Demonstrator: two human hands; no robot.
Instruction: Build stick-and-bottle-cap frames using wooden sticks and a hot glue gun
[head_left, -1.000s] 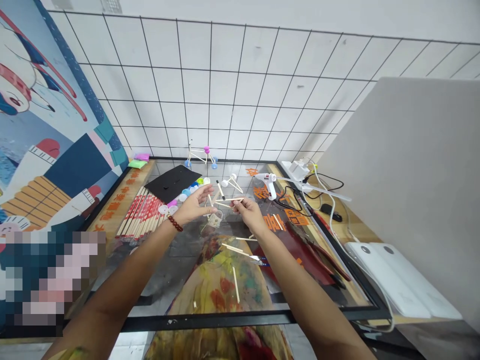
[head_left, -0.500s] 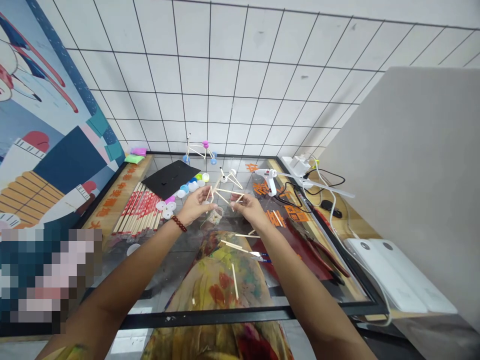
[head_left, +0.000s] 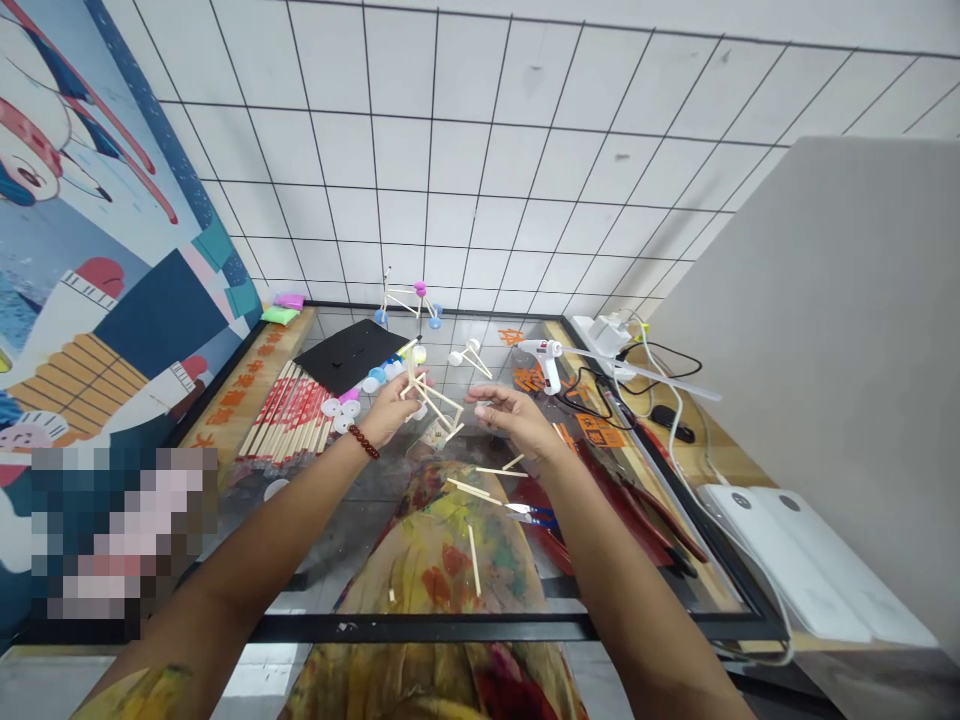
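Note:
My left hand (head_left: 388, 417), with a beaded bracelet on the wrist, pinches one end of a small frame of joined wooden sticks (head_left: 436, 391). One stick of the frame points up and has a dark tip. Just right of the frame, my right hand (head_left: 513, 416) has its fingers apart and holds nothing. Behind the hands lies a smaller stick piece with white round caps (head_left: 471, 357). Farther back stands a stick model (head_left: 409, 303) with blue caps at its feet and a pink piece on top. Loose cut sticks (head_left: 474, 562) lie nearer me on the glass tabletop.
A white glue gun (head_left: 546, 362) stands at the right beside black cables (head_left: 589, 400). Red-handled pliers (head_left: 645, 490) lie on the right. At the left are paper-wrapped chopsticks (head_left: 281, 420), a black sheet (head_left: 352, 355) and bottle caps (head_left: 341, 412). A tiled wall (head_left: 457, 160) bounds the back.
My right hand has let go of the stick frame and moved slightly right, its fingers opening. The frame has tilted, its right end lower, and stays in my left hand.

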